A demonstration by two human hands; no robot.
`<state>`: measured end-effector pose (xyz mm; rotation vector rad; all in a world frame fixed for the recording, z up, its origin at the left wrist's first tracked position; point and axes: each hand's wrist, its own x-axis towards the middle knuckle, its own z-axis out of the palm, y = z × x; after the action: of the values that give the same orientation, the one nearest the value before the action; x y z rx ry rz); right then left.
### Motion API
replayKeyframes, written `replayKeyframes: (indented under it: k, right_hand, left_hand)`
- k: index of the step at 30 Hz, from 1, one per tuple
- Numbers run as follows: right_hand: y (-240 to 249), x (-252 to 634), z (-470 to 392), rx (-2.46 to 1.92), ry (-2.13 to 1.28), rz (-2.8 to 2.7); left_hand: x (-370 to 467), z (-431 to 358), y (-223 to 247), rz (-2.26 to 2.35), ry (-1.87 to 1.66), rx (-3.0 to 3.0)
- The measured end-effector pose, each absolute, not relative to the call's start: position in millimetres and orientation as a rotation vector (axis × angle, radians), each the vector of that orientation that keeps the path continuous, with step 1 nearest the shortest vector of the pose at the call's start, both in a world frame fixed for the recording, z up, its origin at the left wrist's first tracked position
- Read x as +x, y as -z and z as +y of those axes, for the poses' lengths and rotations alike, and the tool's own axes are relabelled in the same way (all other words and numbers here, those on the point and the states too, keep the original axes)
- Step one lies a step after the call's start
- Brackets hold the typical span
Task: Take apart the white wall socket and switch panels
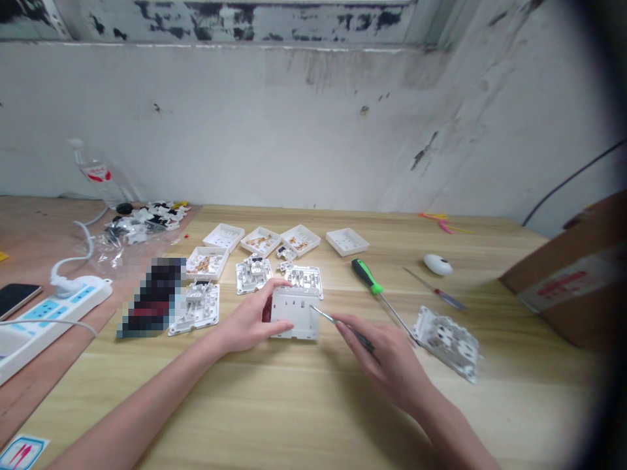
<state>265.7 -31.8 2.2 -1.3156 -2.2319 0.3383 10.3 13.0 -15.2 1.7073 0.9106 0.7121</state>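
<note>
My left hand [251, 322] grips a white plastic wall-socket plate [300, 318] by its left edge, thumb on the face and fingers behind. The plate is tilted up and shows several small slots. In my right hand [386, 358] is a slim screwdriver [361, 340] with a dark handle. Its metal tip reaches the right part of the plate's face; whether it touches, I cannot tell. Just behind the plate lies an opened socket base [311, 279]. Another socket base [253, 274] lies to its left, and a third base [198, 307] sits nearer my left forearm.
White trays hold brass-coloured parts, one tray [206, 262] at left. A green-black screwdriver [365, 274], a socket frame [448, 343] and a red-handled pointed tool [443, 295] lie right. A carton [563, 287] stands far right; a power strip [53, 320] and bottle [100, 173] are left.
</note>
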Motion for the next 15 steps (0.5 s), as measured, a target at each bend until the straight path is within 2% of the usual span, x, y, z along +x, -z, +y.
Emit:
replayKeyframes:
  k: [15]
  right_hand:
    - [-4.3,251.6,-43.4,-1.466,-0.326,-2.259]
  left_hand:
    - [10.8,14.6,20.3,0.918,-0.774,1.650]
